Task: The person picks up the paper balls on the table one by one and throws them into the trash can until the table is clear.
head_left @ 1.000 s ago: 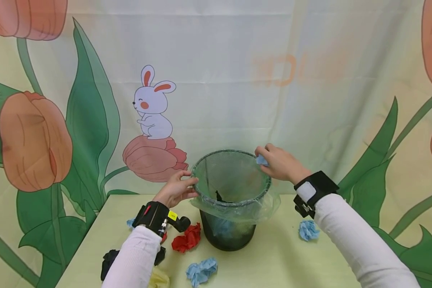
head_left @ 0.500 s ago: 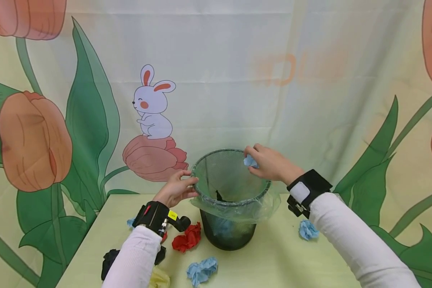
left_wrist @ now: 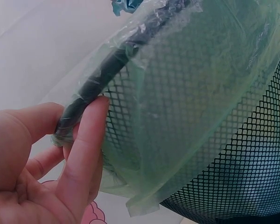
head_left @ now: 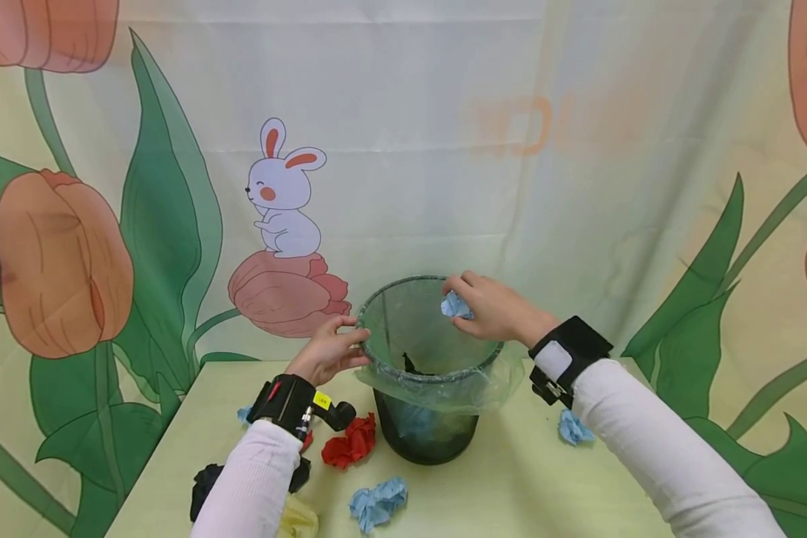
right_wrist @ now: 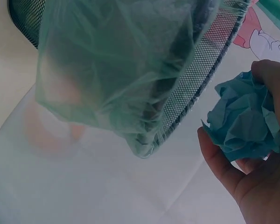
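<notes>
My right hand [head_left: 494, 305] grasps a blue paper ball [head_left: 455, 305]. It has just shifted left from the far-right rim [left_wrist: 95, 86] to over the bin [head_left: 427, 441], so I judge the ball aligned with the opening, not yet released. My left hand [head_left: 329, 351] pinches the rim's left side. Nearer, a red wad [head_left: 350, 442] and a blue wad [head_left: 378, 504] lie on the worktop [head_left: 545, 493].
</notes>
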Available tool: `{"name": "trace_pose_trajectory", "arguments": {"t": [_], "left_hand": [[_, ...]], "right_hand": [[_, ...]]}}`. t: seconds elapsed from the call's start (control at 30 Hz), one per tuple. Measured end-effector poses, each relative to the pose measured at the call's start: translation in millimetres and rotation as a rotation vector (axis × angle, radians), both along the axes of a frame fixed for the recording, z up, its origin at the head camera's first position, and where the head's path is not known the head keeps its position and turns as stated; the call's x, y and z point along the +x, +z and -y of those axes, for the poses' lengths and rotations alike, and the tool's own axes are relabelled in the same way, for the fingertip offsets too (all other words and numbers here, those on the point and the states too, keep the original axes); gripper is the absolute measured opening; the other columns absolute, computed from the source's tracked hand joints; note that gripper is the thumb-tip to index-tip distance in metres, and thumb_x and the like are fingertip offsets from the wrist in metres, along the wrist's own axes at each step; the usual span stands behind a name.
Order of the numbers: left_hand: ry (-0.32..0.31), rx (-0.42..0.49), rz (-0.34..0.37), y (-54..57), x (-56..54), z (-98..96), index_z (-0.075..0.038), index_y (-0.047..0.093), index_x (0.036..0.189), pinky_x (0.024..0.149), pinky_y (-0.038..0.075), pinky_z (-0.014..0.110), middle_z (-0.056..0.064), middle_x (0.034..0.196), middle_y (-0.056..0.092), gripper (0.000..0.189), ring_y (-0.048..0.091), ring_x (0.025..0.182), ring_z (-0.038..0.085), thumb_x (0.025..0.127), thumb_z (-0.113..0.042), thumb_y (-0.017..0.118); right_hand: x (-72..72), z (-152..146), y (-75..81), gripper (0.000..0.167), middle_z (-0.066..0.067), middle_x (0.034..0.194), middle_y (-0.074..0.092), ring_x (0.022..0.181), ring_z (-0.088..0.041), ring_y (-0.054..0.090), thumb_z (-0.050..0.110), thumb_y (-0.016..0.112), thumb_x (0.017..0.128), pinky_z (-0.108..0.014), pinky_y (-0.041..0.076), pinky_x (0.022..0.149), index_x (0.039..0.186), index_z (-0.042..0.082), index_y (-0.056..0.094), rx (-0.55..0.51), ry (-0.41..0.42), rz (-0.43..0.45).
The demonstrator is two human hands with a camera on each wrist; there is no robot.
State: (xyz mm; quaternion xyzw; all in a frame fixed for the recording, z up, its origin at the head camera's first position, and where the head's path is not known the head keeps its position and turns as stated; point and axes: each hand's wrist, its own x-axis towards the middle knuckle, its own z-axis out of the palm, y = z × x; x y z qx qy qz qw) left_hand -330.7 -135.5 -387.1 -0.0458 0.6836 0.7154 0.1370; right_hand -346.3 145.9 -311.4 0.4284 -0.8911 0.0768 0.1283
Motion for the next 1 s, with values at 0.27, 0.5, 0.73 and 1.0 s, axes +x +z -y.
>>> {"name": "trace_pose_trajectory", "arguments": {"t": [0.27,0.5,0.73,1.0], "left_hand": [[0.014,-0.005,0.003,-0.3,-1.2,-0.9,-0.006,0.029,0.136,0.065,0.056,0.024,0.011,0.109,0.041,0.05,0.05,0.071,0.015,0.093,-0.012,0.054],[0.015,-0.002,0.009,0.1,-0.6,-1.2,-0.006,0.03,0.135,0.065,0.056,0.024,0.01,0.106,0.041,0.049,0.049,0.07,0.015,0.093,-0.011,0.054],[-0.003,0.016,0.002,1.2,-0.7,-0.2,-0.006,0.028,0.136,0.064,0.056,0.023,0.009,0.101,0.041,0.05,0.049,0.067,0.014,0.093,-0.011,0.053],[-0.003,0.018,0.0,-0.1,0.9,-0.6,-0.005,0.028,0.136,0.065,0.056,0.023,0.01,0.102,0.04,0.05,0.048,0.068,0.014,0.093,-0.011,0.053]], "right_hand": [[-1.6,-2,-3.6,0.04,-0.013,0.106,0.051,0.083,-0.022,0.051,0.021,0.061,0.088,-0.034,0.047,0.069,0.123,0.008,0.049,0.004,-0.008,0.016],[-4.5,-4,-7.0,0.046,-0.014,0.115,0.051,0.091,-0.024,0.053,0.026,0.061,0.089,-0.036,0.047,0.076,0.13,0.01,0.046,0.046,-0.042,0.039],[-3.7,-9,-8.8,0.048,-0.012,0.117,0.051,0.099,-0.027,0.053,0.028,0.059,0.09,-0.04,0.048,0.078,0.133,0.014,0.045,0.053,-0.075,0.021],[-6.5,-19,-16.5,0.05,-0.013,0.124,0.05,0.111,-0.03,0.05,0.031,0.057,0.091,-0.044,0.046,0.089,0.136,0.014,0.044,0.067,-0.119,0.012]]}}
